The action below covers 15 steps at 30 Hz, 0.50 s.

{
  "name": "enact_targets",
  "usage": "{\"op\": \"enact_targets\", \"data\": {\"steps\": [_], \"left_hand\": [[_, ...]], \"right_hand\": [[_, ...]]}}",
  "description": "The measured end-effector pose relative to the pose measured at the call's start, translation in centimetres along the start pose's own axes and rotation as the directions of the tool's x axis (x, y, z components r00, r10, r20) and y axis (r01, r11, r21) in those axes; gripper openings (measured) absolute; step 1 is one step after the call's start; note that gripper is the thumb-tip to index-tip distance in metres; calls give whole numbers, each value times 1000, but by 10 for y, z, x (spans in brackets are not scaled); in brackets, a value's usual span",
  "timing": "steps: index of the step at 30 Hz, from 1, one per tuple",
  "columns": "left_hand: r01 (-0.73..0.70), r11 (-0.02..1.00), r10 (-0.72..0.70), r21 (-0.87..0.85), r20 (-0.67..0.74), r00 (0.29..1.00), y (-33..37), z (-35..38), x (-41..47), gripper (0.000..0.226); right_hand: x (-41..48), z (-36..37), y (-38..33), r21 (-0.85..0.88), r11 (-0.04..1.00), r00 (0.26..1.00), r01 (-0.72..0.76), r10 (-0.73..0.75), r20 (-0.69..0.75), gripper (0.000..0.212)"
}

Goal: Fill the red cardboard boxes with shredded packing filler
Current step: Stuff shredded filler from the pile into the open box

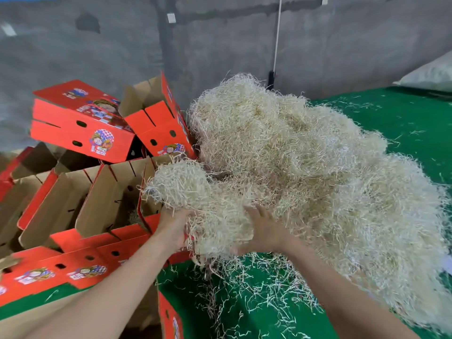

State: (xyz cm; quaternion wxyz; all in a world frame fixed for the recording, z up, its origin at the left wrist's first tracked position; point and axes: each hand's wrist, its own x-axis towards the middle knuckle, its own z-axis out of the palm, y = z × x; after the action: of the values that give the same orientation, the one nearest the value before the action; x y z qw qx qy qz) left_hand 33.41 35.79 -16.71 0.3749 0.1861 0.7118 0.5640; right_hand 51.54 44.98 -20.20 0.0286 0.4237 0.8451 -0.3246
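A clump (pixel 193 189) of filler is being gathered at the seven o'clock edge of the pile (pixel 293 152) on the green table (pixel 403 113). The right hand (pixel 265 232) presses it, fingers splayed. The left hand (pixel 175 230) cups its nine o'clock side with its fingers buried, so I cannot tell its grip. Next, I'd judge, the clump swings to nine o'clock into the open red boxes (pixel 110 199). Their insides are shadowed and hard to make out.
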Motion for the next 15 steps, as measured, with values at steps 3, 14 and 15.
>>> {"op": "enact_targets", "data": {"steps": [3, 14, 15], "left_hand": [[-16, 1000, 16, -8, 41, 999, -6, -4, 6, 46], [125, 985, -53, -118, 484, 874, -3, -27, -7, 59], [52, 997, -27, -63, 338, 941, -3, -21, -6, 44]], "right_hand": [[5, 21, -11, 250, 968, 999, -5, 17, -45, 86], [-6, 24, -102, 823, 537, 971, 185, 30, -238, 48], [-10, 26, -107, 775, 596, 975, 207, -63, -213, 40]]}}
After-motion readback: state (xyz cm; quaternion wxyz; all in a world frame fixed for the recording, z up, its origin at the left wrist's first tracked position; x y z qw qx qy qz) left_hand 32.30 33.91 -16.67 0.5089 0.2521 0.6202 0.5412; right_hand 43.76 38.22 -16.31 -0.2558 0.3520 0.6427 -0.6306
